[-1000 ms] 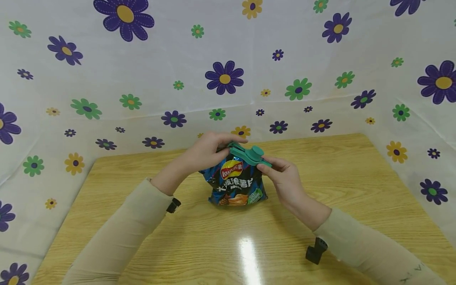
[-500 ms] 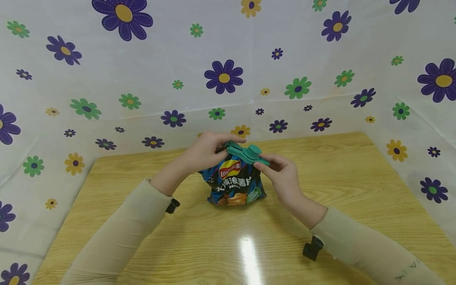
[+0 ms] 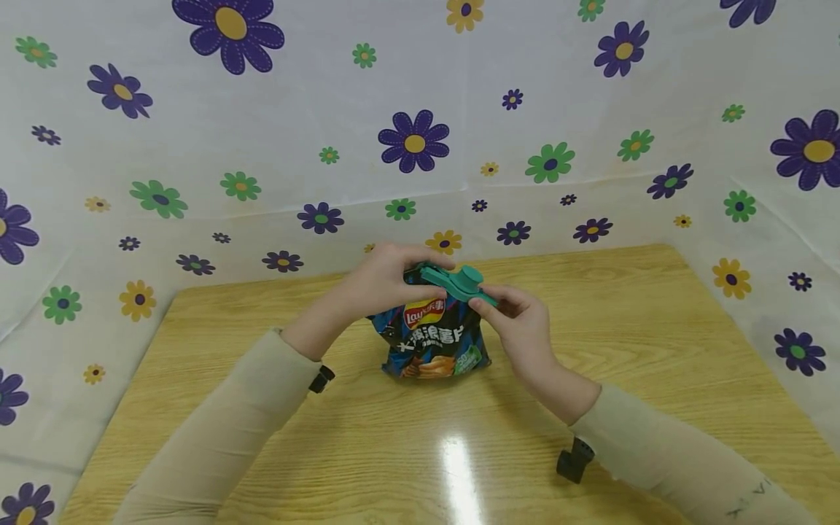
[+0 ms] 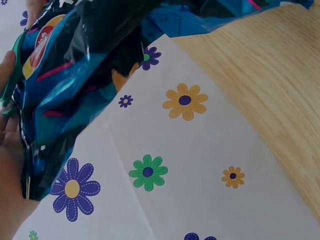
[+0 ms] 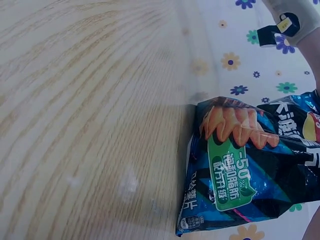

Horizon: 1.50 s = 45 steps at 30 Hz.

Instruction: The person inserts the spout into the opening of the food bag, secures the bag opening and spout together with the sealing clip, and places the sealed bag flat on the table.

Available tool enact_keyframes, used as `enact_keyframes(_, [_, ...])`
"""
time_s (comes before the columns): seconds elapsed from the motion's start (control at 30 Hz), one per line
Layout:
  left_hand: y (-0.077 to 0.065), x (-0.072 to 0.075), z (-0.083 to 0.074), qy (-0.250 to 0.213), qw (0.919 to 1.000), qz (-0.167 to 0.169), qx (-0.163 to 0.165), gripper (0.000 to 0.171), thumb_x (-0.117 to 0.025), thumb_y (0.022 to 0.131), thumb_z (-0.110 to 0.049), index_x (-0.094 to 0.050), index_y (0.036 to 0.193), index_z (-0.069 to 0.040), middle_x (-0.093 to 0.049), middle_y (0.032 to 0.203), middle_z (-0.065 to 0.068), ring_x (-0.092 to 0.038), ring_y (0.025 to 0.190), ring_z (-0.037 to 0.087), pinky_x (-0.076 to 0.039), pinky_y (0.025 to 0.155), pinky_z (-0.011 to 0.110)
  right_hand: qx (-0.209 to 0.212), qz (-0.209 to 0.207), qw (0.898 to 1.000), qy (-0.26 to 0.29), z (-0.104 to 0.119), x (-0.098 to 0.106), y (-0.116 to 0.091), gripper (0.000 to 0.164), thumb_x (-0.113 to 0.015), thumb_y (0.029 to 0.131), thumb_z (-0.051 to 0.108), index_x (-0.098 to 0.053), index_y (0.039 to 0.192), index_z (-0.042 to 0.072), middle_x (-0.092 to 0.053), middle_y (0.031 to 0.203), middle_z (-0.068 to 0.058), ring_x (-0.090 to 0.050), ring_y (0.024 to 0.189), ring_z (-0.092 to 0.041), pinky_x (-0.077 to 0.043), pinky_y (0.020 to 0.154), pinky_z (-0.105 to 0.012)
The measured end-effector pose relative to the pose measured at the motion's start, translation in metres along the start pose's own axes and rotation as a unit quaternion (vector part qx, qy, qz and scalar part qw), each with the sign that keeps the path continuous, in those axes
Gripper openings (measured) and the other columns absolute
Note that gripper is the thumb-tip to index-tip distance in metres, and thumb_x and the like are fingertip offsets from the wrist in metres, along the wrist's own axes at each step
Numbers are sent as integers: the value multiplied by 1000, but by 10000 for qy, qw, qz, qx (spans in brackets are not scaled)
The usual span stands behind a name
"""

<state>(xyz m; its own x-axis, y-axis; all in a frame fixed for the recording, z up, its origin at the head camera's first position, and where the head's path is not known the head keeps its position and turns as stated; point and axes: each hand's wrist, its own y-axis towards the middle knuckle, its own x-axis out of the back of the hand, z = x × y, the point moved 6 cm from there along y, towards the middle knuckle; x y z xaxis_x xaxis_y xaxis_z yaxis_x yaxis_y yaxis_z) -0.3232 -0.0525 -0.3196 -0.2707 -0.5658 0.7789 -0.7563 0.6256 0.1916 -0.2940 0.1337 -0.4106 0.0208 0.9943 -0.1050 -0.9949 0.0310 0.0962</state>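
Observation:
A blue and black bag of potato chips (image 3: 429, 343) stands upright on the table in the head view. Across its top lies a green bag clip (image 3: 462, 283) with a round cap. My left hand (image 3: 375, 283) grips the clip's left part and the bag's top edge, thumb in front and fingers behind. At the clip's right end my right hand (image 3: 521, 328) pinches it between thumb and fingers. In the left wrist view the chip bag (image 4: 75, 75) covers much of the hand, and the green clip (image 4: 17, 62) shows at its edge. The right wrist view shows the bag's lower front (image 5: 240, 165).
The wooden table (image 3: 367, 452) extends around the bag, with a glare spot near the front. A white cloth with printed flowers (image 3: 420, 87) hangs behind and at both sides. Black wrist cameras (image 3: 575, 460) sit at both sleeves.
My left thumb has slid right along the front of the clip, over the bag's top. The clip and my right hand have shifted slightly left since a second ago. The bag stays put.

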Motion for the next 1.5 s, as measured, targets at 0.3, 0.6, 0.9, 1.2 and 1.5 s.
enact_keyframes(0.3, [3, -1, 0, 131, 9997, -199, -10, 25, -81, 96, -13, -79, 118, -4, -81, 116, 13, -76, 97, 22, -62, 83, 33, 201, 39, 9998, 19, 0, 0, 0, 24, -74, 95, -8, -74, 118, -11, -74, 97, 20, -71, 90, -2, -62, 82, -16])
enact_keyframes(0.6, [2, 1, -2, 97, 9995, -233, -211, 18, -81, 95, -10, -81, 112, -4, -82, 111, 12, -78, 100, 24, -64, 86, 36, 599, 382, 9972, -247, 6, -1, 0, 28, -72, 95, -11, -69, 122, -17, -69, 99, 21, -69, 99, 1, -59, 90, -14])
enact_keyframes(0.9, [0, 2, -9, 199, 9990, -150, -375, 16, -79, 96, -10, -80, 111, -4, -82, 111, 11, -78, 103, 24, -64, 91, 38, 1164, 817, 9870, -746, 15, -5, -1, 28, -75, 91, -13, -72, 119, -15, -65, 102, 20, -65, 101, -1, -58, 97, -16])
enact_keyframes(1.2, [-1, 2, -10, 240, 9983, -89, -520, 14, -80, 95, -9, -81, 108, -3, -82, 107, 11, -78, 93, 21, -62, 79, 31, 1366, 770, 9832, -939, 16, -5, 1, 17, -79, 88, -12, -77, 105, -13, -64, 90, 18, -61, 89, -2, -55, 83, -14])
enact_keyframes(1.5, [-1, 2, -4, -222, 9995, -165, -172, 13, -85, 90, -8, -81, 102, -3, -82, 97, 10, -75, 76, 14, -54, 67, 20, 1671, 750, 9792, -871, 16, -4, -2, 19, -79, 85, -16, -77, 104, -16, -62, 86, 20, -56, 86, -2, -53, 76, -12])
